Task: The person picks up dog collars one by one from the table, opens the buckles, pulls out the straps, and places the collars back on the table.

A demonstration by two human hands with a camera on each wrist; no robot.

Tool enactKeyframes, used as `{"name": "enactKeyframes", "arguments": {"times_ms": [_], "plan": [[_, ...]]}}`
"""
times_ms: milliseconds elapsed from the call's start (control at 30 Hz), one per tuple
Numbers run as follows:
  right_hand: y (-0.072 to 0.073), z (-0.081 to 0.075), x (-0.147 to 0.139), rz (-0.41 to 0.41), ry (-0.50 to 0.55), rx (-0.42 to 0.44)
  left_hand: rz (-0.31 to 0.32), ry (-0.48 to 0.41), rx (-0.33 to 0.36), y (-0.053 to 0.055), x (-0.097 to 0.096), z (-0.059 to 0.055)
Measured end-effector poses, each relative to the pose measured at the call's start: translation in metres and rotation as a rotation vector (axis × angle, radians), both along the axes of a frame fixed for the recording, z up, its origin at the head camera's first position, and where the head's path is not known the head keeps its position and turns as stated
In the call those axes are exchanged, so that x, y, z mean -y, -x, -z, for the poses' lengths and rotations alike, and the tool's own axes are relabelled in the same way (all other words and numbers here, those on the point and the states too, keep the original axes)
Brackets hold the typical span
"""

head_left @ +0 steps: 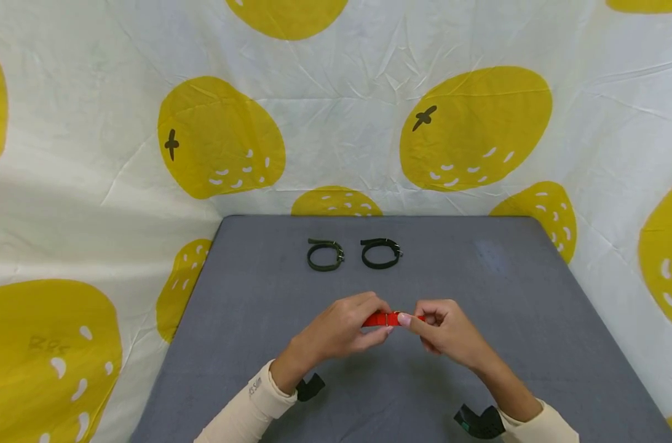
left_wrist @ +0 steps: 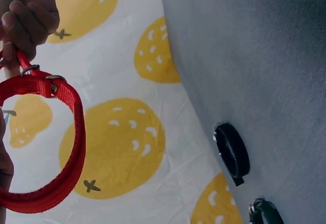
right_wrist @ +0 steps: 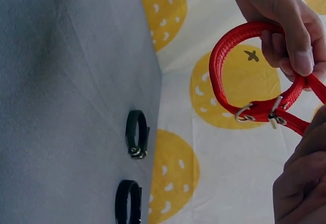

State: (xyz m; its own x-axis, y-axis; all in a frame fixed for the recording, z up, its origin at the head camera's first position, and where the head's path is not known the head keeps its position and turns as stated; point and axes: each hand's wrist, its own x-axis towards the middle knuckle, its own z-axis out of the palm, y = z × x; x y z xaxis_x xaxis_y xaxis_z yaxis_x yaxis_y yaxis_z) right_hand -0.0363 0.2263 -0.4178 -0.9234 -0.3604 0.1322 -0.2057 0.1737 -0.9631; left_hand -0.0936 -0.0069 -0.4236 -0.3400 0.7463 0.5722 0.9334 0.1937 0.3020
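Note:
Both hands hold a red collar [head_left: 381,319] above the table, its strap looped through a metal buckle. My left hand [head_left: 347,323] grips the loop, thumb below and fingers above in the head view. At the buckle side, my right hand [head_left: 449,329] pinches the strap with thumb and curled fingers. The left wrist view shows the round red loop [left_wrist: 76,142] with the strap running up to the right hand [left_wrist: 30,23]. Seen from the right wrist, the buckle [right_wrist: 275,113] lies between the left hand [right_wrist: 290,30] and the right hand [right_wrist: 303,178].
A dark green collar [head_left: 324,268] and a black collar [head_left: 381,266], both buckled into loops, lie side by side towards the back of the grey table [head_left: 258,289]. White cloth [head_left: 341,129] with yellow fruit prints hangs behind and at the sides.

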Motion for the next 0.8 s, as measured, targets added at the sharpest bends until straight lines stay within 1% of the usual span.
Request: {"name": "enactKeyframes", "arguments": {"times_ms": [133, 333, 467, 600, 667, 800], "plan": [[0.0004, 0.0027, 0.0024, 0.015, -0.026, -0.010, -0.008, 0.004, 0.002, -0.0009, 0.0011, 0.0021], [0.0024, 0.0045, 0.0043, 0.026, 0.001, -0.048, 0.004, -0.001, -0.012, 0.0001, 0.0023, 0.0020], [0.0029, 0.0042, 0.0050, 0.031, 0.007, -0.044, 0.020, -0.007, 0.008, 0.0013, 0.0027, 0.0020], [0.0036, 0.0028, 0.0049, 0.016, 0.023, -0.064, 0.022, -0.008, 0.035, 0.0017, 0.0025, 0.0018], [0.0047, 0.0026, 0.0045, 0.011, 0.026, -0.075, 0.011, -0.011, 0.034, 0.0018, 0.0021, 0.0016], [0.0072, 0.0031, 0.0040, 0.013, 0.010, -0.069, -0.018, -0.014, 0.008, 0.0027, 0.0014, 0.0000]]}}
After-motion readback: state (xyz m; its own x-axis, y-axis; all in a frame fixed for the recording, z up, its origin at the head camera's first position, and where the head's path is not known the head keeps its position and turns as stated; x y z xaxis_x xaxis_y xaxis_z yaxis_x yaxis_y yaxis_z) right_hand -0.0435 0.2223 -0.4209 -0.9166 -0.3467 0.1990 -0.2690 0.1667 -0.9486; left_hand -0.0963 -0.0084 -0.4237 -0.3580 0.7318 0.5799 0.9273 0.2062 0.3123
